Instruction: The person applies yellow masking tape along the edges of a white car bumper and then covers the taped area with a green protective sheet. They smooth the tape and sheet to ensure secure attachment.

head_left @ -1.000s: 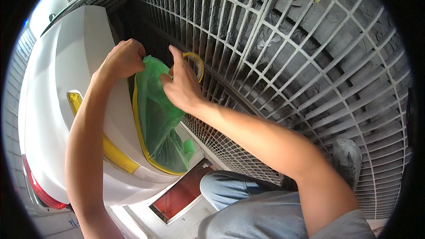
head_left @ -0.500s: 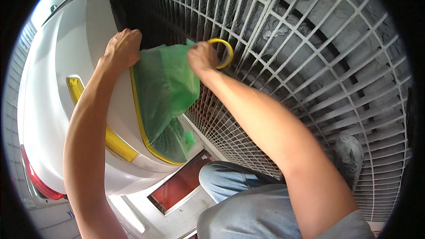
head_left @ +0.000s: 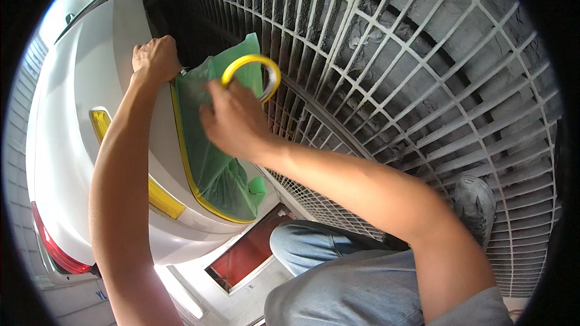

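A white car bumper (head_left: 57,121) fills the left side, with yellow masking tape (head_left: 191,182) along its right edge. From that taped edge spreads green masking film (head_left: 225,184), creased at its lower end. My left hand (head_left: 156,58) is closed at the upper end of this edge; its fingertips, and whatever they pinch, are hidden. Over the film, my right hand (head_left: 234,122) holds a roll of yellow tape (head_left: 246,59), which stands up from its fingers. That hand is slightly blurred.
Metal floor grating (head_left: 411,96) covers the right side, over a dirty grey pit. Yellow tape strips (head_left: 166,198) cover openings in the bumper. A red tail light (head_left: 54,244) is at lower left. My knee (head_left: 302,244) and shoe (head_left: 475,205) are close by.
My right hand has moved left with the tape roll, from the film's outer upper corner to over the film. The film's upper corner now stands loose. My left hand has shifted slightly left.
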A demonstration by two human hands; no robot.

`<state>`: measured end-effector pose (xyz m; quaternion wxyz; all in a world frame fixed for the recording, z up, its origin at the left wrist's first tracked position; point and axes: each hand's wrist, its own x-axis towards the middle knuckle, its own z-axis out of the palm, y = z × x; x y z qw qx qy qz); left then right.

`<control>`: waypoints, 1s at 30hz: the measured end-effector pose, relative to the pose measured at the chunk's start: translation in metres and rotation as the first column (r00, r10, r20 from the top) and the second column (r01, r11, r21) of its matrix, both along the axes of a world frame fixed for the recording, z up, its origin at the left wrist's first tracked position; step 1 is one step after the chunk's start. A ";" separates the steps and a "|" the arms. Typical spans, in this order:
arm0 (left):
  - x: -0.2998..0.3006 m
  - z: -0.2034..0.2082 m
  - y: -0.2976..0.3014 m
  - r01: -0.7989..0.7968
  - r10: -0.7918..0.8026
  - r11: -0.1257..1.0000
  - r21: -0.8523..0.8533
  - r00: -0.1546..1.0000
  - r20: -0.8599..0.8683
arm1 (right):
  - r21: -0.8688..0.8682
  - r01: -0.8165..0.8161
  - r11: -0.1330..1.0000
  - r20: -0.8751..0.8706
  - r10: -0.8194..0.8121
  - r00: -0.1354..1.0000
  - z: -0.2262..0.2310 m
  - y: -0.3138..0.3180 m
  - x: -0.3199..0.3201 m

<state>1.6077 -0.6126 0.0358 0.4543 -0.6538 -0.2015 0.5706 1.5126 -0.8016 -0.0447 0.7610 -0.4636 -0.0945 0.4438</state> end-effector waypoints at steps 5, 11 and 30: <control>0.005 -0.013 -0.005 -0.039 0.040 0.990 0.138 0.999 -0.010 | 0.250 -0.417 0.874 -0.129 0.457 0.880 0.027 0.051 -0.028; 0.012 -0.011 -0.011 0.108 -0.081 0.967 0.229 0.989 -0.123 | 0.237 -0.490 0.839 -0.236 0.539 0.808 0.019 0.050 -0.041; 0.008 -0.017 0.006 -0.021 0.033 0.991 0.133 0.996 -0.085 | 0.044 -0.116 0.992 -0.055 0.119 0.991 -0.003 -0.020 0.013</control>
